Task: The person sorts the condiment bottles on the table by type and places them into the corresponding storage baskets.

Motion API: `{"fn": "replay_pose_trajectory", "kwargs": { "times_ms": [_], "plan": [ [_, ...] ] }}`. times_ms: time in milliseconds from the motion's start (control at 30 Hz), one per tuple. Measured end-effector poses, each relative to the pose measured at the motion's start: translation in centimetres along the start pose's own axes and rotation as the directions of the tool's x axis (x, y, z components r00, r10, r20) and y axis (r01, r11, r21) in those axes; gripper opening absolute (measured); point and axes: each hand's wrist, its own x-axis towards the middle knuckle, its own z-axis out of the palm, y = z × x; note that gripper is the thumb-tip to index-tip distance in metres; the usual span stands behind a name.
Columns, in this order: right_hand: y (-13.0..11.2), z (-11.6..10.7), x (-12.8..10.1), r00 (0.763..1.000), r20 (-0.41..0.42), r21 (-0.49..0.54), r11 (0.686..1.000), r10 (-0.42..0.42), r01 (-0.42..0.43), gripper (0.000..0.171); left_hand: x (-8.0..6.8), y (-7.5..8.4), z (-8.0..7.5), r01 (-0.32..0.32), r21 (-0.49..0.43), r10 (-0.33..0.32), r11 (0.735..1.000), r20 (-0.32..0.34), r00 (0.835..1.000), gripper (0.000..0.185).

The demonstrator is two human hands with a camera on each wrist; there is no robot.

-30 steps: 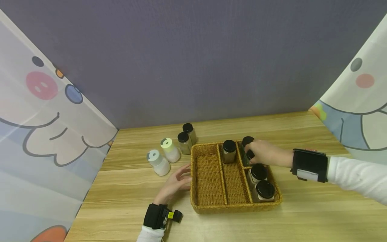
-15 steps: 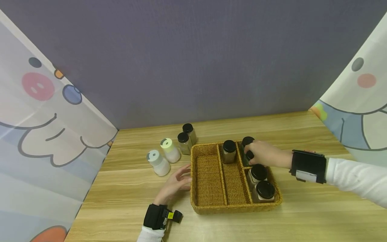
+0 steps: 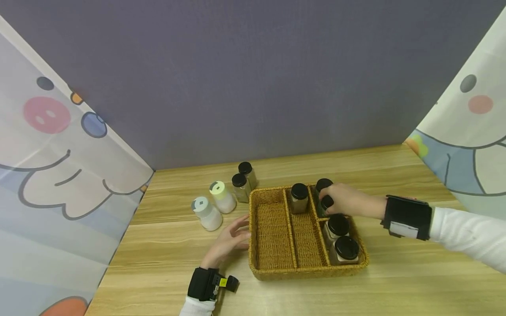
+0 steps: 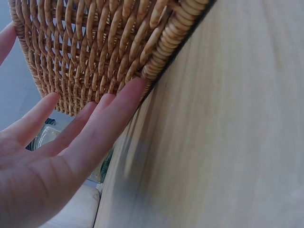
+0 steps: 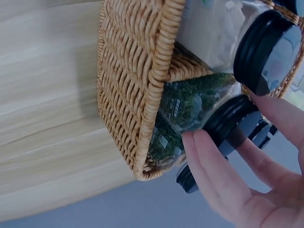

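A woven wicker basket (image 3: 272, 267) with three compartments sits on the wooden table. My right hand (image 3: 326, 198) reaches into the right compartment and grips a jar of green herbs (image 5: 190, 107) by its black lid (image 5: 228, 124); the jar leans against the basket wall (image 5: 133, 95). Two more black-lidded jars (image 3: 338, 226) (image 3: 346, 250) stand in front of it, and one stands behind (image 3: 324, 183). Another jar (image 3: 299, 197) stands in the middle compartment. My left hand (image 3: 242, 227) lies flat on the table, its straight fingers (image 4: 118, 102) touching the basket's left wall (image 4: 95, 47).
Left of the basket stand two black-lidded jars (image 3: 240, 186) (image 3: 247, 172) and two white bottles (image 3: 222, 196) (image 3: 206, 213). Cartoon-print curtains hang on both sides, with a grey wall behind. The basket's left compartment (image 3: 272, 232) holds nothing.
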Motion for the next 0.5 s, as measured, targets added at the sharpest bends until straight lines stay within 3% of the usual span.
{"fn": "replay_pose_trajectory", "kwargs": {
  "times_ms": [500],
  "plan": [
    [0.9, -1.7, -0.9, 0.997, -0.079, 0.096, 0.995, -0.022, 0.03, 0.034, 0.1, -0.2, 0.0, -0.007, -0.017, 0.007, 1.0, 0.005, 1.0, 0.067]
  ]
}}
